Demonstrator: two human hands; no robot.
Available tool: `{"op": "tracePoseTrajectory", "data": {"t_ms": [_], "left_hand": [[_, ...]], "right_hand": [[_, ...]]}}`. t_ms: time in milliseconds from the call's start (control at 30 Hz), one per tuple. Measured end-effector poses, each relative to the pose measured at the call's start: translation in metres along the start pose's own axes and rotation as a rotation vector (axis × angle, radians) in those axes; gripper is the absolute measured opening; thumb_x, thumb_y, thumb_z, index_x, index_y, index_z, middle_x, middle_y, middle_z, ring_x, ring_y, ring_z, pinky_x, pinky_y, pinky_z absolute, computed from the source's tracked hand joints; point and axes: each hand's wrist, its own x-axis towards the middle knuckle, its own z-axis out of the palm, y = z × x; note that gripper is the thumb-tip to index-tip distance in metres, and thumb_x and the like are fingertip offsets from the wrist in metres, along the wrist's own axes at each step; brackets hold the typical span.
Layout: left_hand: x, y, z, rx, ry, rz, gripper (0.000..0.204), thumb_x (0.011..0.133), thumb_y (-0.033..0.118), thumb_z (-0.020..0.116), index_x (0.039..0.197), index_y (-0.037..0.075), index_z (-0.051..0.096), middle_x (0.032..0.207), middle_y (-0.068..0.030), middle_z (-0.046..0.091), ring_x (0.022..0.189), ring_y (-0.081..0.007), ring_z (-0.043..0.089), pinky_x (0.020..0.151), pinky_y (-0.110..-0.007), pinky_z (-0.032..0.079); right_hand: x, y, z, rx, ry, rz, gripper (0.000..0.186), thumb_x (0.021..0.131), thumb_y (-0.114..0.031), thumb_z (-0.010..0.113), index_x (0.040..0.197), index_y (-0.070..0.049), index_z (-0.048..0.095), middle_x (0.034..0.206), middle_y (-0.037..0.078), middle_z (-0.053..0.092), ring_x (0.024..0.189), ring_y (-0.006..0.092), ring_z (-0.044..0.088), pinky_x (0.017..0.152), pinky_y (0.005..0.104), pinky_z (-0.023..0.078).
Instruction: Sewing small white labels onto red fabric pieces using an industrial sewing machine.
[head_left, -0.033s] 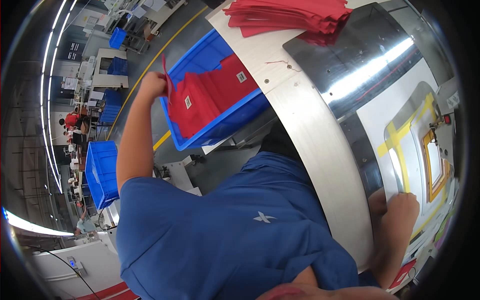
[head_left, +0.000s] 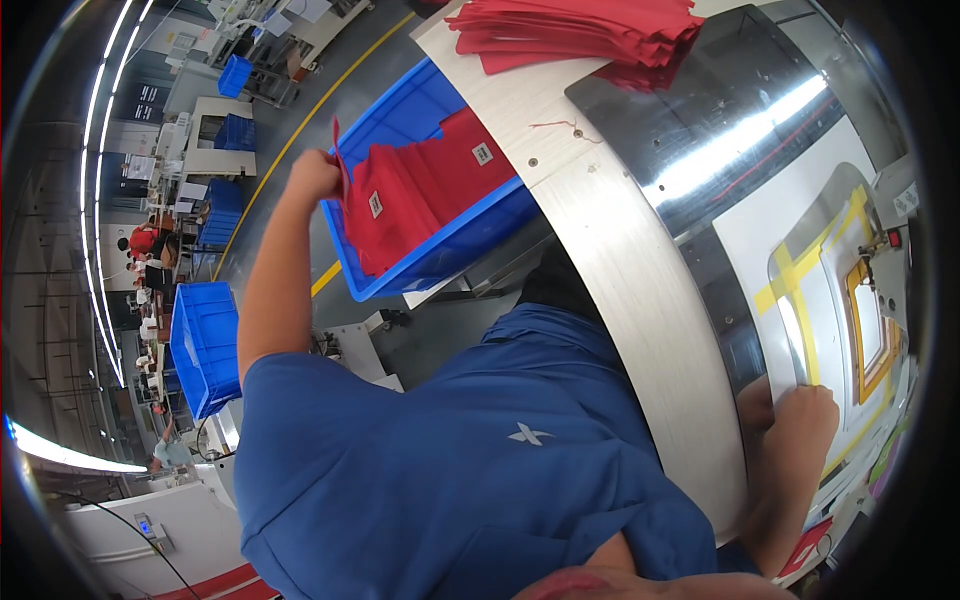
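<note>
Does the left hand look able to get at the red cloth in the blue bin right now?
Yes, it seems so: the left hand is at the bin's rim, seemingly pinching a red edge, and nothing visible covers the red cloth.

No wording or numbers legible anywhere. Two white labels on the red cloth [head_left: 410, 225] in the blue bin [head_left: 450, 255], upper centre: one label [head_left: 376, 205] toward the bin's left end, the other label [head_left: 482, 154] nearer its right; dark print on both, too small to read. Blue shirt [head_left: 420, 480], lower centre: white X-like emblem [head_left: 528, 434], no lettering made out. Pale sticker [head_left: 906, 200] on the machine, far right; marks unreadable. Small blue-lit display [head_left: 146, 526] on a white panel [head_left: 105, 545], lower left; characters not resolved.
</note>
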Motion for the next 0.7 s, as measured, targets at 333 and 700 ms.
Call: {"op": "tracePoseTrajectory", "data": {"t_ms": [333,700], "left_hand": [[-0.014,-0.049,0.136,0.047,-0.094,-0.165,0.066,0.106,0.044,0.058,0.148,-0.007,0.051,0.133,-0.0350,0.067,0.109,-0.0509,0.074,0.077,-0.058,0.065],[0.041,-0.082,0.149,0.360,-0.270,0.216,0.062,0.110,0.045,0.042,0.134,-0.007,0.065,0.138,-0.0381,0.064,0.127,-0.0541,0.063,0.117,-0.055,0.046]], "right_hand": [[-0.008,0.068,0.041,-0.062,0.091,0.036,0.021,0.090,-0.015,0.059,0.088,-0.007,0.079,0.092,0.019,0.077,0.090,0.0402,0.074,0.081,0.0539,0.057],[-0.012,0.059,0.033,-0.183,0.041,0.030,0.023,0.084,-0.017,0.065,0.090,-0.004,0.083,0.095,0.025,0.077,0.096,0.0383,0.075,0.076,0.0477,0.053]]}}
